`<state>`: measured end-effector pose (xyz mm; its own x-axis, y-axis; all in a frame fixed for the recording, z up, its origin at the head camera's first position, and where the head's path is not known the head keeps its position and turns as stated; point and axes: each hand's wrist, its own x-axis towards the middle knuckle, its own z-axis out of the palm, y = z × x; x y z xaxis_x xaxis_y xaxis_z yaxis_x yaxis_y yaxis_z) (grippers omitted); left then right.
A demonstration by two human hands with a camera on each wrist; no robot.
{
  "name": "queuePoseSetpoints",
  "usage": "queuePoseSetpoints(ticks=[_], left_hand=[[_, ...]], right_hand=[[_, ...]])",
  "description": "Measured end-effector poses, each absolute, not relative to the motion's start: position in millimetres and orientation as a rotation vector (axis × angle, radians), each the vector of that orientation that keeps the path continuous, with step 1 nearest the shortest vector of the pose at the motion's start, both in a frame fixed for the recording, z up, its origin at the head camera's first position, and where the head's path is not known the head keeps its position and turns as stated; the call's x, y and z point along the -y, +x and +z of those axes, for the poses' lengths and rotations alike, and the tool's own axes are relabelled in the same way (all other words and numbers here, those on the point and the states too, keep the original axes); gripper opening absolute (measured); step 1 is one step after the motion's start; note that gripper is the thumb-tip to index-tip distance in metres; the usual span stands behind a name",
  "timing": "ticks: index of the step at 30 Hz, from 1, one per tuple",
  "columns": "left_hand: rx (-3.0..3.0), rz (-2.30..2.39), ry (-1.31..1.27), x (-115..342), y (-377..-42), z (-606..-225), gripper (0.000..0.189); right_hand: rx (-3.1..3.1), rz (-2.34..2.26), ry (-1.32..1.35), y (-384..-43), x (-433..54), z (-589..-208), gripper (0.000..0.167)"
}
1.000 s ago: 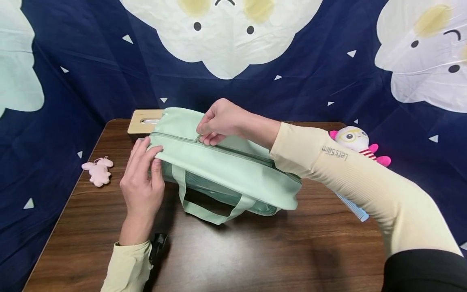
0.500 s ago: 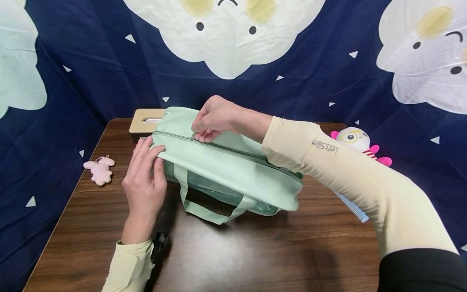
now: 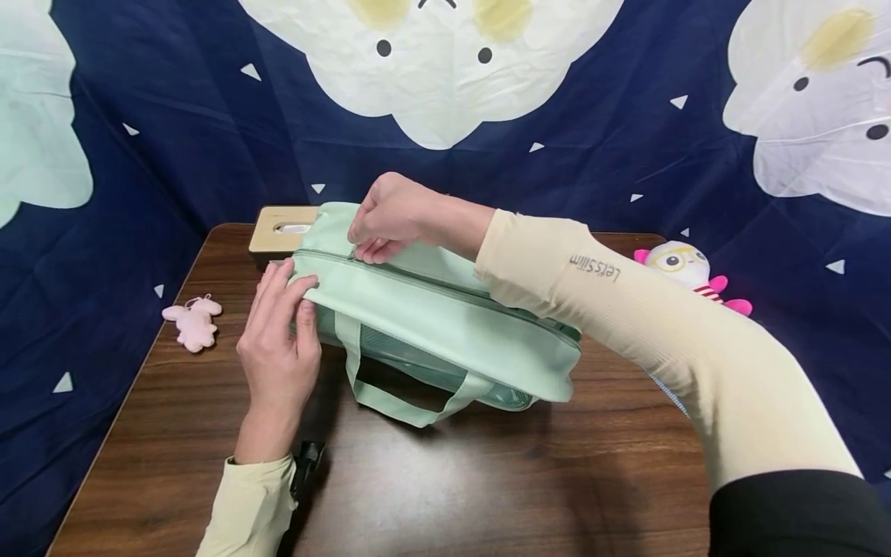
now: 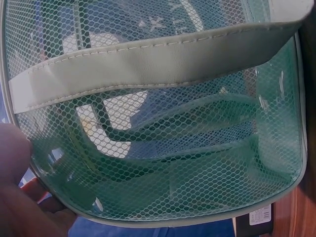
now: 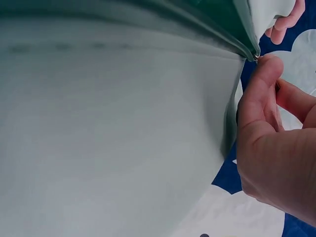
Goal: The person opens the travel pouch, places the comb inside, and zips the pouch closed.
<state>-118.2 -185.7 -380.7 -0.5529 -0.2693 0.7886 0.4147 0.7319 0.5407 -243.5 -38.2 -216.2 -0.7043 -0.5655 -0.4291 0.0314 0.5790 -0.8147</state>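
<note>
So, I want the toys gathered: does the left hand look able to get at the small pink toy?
Probably yes: only bare table shows between the left hand and the small pink toy. It would likely have to let go of the bag first.

1. Here's the bench (image 3: pixel 445 495), dark brown wood grain, with a shine on the near side of the bag (image 3: pixel 431 317).
2. That mint-green bag sits right on it.
3. Left of the bag, well apart, lies a pink plush (image 3: pixel 196 325).
4. Behind the bag's left end, a wood-topped box (image 3: pixel 267 232), partly covered.
5. Right of the bag, a plush doll (image 3: pixel 677 263), partly hidden.
6. Also right of the bag, just a sliver of something blue (image 3: pixel 670 394).
</note>
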Motion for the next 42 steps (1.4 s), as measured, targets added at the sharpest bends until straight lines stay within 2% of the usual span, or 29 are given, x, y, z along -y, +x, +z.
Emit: queuePoseSetpoints(ticks=[11, 42], left_hand=[[1.969, -0.884, -0.121, 183.2, -118.3, -379.4, 0.024], [1.981, -0.868, -0.107, 183.4, -116.0, -380.1, 0.038]], right_hand=[[-2.104, -1.137, -0.423, -245.6, 47.1, -218.9, 0.02], [-2.175, -1.136, -0.446, -245.5, 78.8, -228.1, 0.016]])
